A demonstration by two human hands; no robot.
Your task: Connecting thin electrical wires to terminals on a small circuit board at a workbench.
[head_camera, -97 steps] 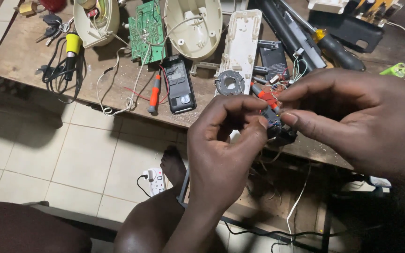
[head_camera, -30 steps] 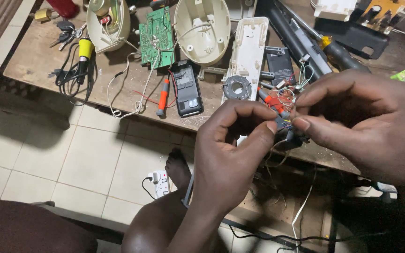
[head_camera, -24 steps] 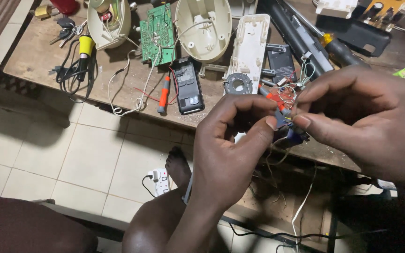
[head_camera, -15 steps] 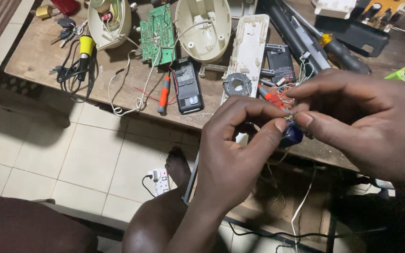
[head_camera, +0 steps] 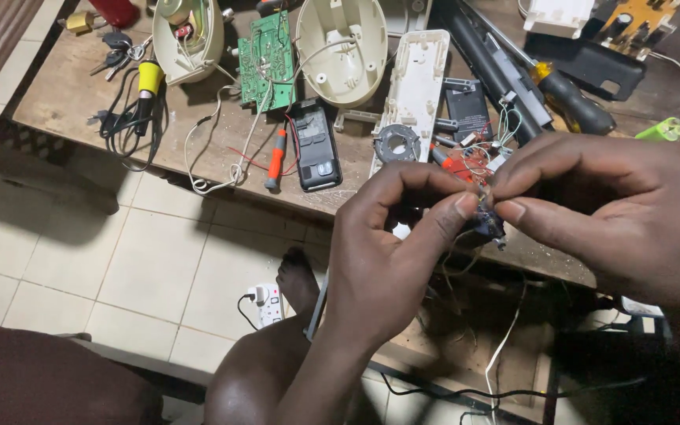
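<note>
Fingertips of both hands meet over the near edge of the cluttered brown wooden bench point(head_camera: 198, 169), seen from the head camera, the only view. The left hand point(head_camera: 391, 260) is pinched narrow, thumb and forefinger closed on a small dark blue component with thin wires point(head_camera: 488, 226). The right hand point(head_camera: 607, 208) is narrow too, its thumb and forefinger gripping the same piece from the other side. The component sits in the air between the fingertips, just in front of the bench edge and above the tiled floor point(head_camera: 104, 267). Most of it is hidden by the fingers, so its long axis is hard to read; what shows seems to run roughly left to right and slightly down toward the right, with a short pin or lead at the lower right end. Which end is its front I cannot tell.

Slipping looks like the main risk: the piece is tiny and gripped only at the tips, so a twist with uneven pressure could drop it to the floor. Thin leads could also bend or snap if the two hands pull against each other. Loose wires near the small red circuit board point(head_camera: 466, 164) just behind the fingers could snag.

On the bench lie a green circuit board point(head_camera: 265, 59), a black mobile phone point(head_camera: 316, 145), an orange-handled screwdriver point(head_camera: 276, 157) and a cream plastic shell point(head_camera: 340, 47).
</note>
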